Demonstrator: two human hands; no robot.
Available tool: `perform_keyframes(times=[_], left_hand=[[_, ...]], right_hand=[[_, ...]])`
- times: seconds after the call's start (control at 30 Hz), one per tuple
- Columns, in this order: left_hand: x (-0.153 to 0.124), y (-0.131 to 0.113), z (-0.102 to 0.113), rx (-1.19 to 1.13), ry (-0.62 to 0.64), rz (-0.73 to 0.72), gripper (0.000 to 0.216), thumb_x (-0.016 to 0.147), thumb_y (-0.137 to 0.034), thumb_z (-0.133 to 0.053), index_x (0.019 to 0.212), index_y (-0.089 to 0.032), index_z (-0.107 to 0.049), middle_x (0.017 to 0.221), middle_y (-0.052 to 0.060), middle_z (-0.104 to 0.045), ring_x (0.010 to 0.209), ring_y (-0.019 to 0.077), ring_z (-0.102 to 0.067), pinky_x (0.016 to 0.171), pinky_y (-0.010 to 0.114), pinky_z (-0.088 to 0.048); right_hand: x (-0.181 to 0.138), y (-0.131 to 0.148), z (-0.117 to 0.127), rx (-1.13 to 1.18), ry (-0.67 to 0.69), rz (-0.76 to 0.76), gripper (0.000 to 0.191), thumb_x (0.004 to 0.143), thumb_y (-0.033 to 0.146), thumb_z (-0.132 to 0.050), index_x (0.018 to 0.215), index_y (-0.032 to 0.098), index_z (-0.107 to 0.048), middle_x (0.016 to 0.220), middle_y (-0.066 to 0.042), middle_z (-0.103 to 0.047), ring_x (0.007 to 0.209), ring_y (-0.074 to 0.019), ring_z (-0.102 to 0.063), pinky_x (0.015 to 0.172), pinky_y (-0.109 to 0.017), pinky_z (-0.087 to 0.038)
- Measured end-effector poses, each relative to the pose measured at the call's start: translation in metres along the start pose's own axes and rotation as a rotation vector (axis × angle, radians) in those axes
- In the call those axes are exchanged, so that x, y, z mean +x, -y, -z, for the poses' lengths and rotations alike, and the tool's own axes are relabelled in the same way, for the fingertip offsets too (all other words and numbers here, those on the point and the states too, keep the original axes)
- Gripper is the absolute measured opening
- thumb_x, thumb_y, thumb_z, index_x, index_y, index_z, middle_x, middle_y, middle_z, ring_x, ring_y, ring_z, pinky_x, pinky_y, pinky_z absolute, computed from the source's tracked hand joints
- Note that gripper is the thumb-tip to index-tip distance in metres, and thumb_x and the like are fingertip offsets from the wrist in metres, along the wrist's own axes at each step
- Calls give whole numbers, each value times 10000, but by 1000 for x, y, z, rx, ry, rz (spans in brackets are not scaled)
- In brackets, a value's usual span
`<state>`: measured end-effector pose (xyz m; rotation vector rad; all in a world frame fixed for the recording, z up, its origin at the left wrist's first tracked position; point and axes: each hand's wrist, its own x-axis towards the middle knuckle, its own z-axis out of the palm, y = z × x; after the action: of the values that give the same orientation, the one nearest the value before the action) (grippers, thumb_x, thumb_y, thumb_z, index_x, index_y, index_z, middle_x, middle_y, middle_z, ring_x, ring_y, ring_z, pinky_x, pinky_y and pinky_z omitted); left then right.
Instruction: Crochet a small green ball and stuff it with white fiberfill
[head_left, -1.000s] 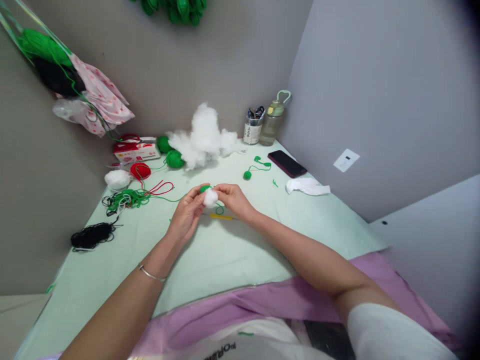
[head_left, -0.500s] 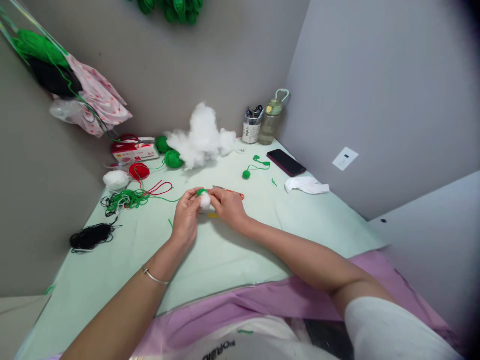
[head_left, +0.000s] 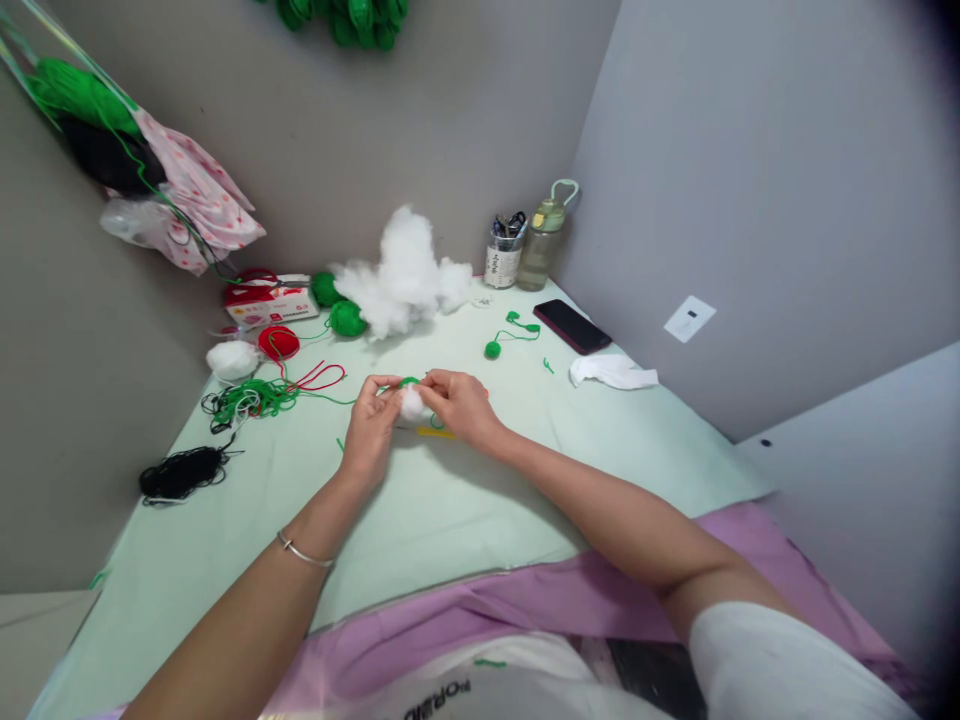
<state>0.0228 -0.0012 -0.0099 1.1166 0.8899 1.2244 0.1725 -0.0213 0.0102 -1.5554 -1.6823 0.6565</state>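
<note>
Between both hands is a small green crocheted piece (head_left: 409, 381) with a tuft of white stuffing (head_left: 412, 404) bulging from its near side. My left hand (head_left: 373, 415) pinches its left edge with thumb and fingers. From the right, my right hand (head_left: 463, 408) has its fingers closed at the piece and the stuffing. A green yarn strand runs left from the work to a loose tangle of green yarn (head_left: 270, 398). Below the hands, on the tabletop, lies a thin tool with a yellow handle (head_left: 435, 433). An orange-handled tool is mostly covered by my right hand.
A heap of white stuffing (head_left: 409, 280) lies at the back, beside green yarn balls (head_left: 347, 319). To the left are a red yarn ball (head_left: 279, 342) and black yarn (head_left: 184, 473). A phone (head_left: 573, 326), bottle (head_left: 541, 245) and pen cup (head_left: 504, 260) stand or lie at back right.
My right hand has shifted slightly right and now covers most of the orange-handled tool. More of the yellow handle shows, and a green yarn loop appears by the right fingers.
</note>
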Motion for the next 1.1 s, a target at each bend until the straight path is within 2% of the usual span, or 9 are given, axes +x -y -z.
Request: perform_keyframes(times=[0.13, 0.27, 0.47, 0.57, 0.7, 0.87, 0.97, 1.1], left_hand=[[-1, -2, -1, 7, 31, 22, 421, 687, -446, -865, 923, -229, -592, 632, -48, -640, 560, 143, -591, 584, 262, -444], [2, -1, 0, 25, 37, 29, 445, 648, -428, -883, 897, -223, -577, 661, -38, -655, 554, 133, -579, 577, 260, -440], [4, 11, -1, 75, -106, -33, 345, 645, -286, -818, 846, -217, -546, 596, -79, -549, 553, 114, -530, 556, 226, -385], [4, 16, -3, 78, -178, -52, 307, 661, -260, -781, 848, -213, -542, 599, -83, -529, 556, 107, -510, 554, 220, -366], [3, 15, -4, 32, -207, -49, 321, 710, -311, -757, 917, -218, -530, 682, -70, -578, 594, 106, -534, 579, 219, -380], [0, 8, -3, -3, -123, 5, 343, 707, -338, -810, 887, -208, -548, 718, -53, -606, 637, 106, -559, 614, 214, -410], [-1, 3, -1, -17, -17, 52, 367, 717, -397, -832, 890, -199, -576, 755, -29, -645, 681, 118, -600, 658, 223, -456], [2, -1, 2, -20, 88, 92, 463, 637, -382, -909, 897, -196, -573, 784, -19, -672, 685, 125, -629, 667, 231, -483]], right_hand=[[1, -1, 2, -80, -2, -10, 242, 958, 341, -541, 764, 207, -595, 588, 40, -551, 581, -128, -466, 597, -253, -297], [-3, 2, 4, -195, 27, 33, 207, 975, 310, -533, 840, 204, -649, 702, -19, -663, 652, -163, -535, 644, -280, -286], [-16, 13, -6, -276, 139, 112, 220, 983, 233, -495, 1082, 148, -672, 823, -109, -742, 721, -231, -621, 690, -309, -321], [-17, 16, -10, -244, 152, 105, 223, 982, 226, -496, 1099, 147, -669, 828, -90, -747, 729, -215, -631, 700, -295, -349], [-8, 13, -7, -147, 118, 33, 193, 974, 271, -518, 950, 170, -680, 739, -16, -703, 663, -148, -574, 646, -249, -344], [2, 3, 0, -54, 80, -46, 221, 907, 347, -616, 775, 180, -676, 611, 41, -596, 605, -111, -487, 604, -239, -298], [5, -2, 2, -17, 58, -75, 227, 895, 339, -596, 755, 178, -672, 599, 47, -574, 596, -108, -475, 599, -243, -290], [6, -3, 9, 16, 68, -46, 248, 897, 351, -570, 738, 176, -644, 603, 45, -543, 592, -110, -437, 600, -250, -282]])
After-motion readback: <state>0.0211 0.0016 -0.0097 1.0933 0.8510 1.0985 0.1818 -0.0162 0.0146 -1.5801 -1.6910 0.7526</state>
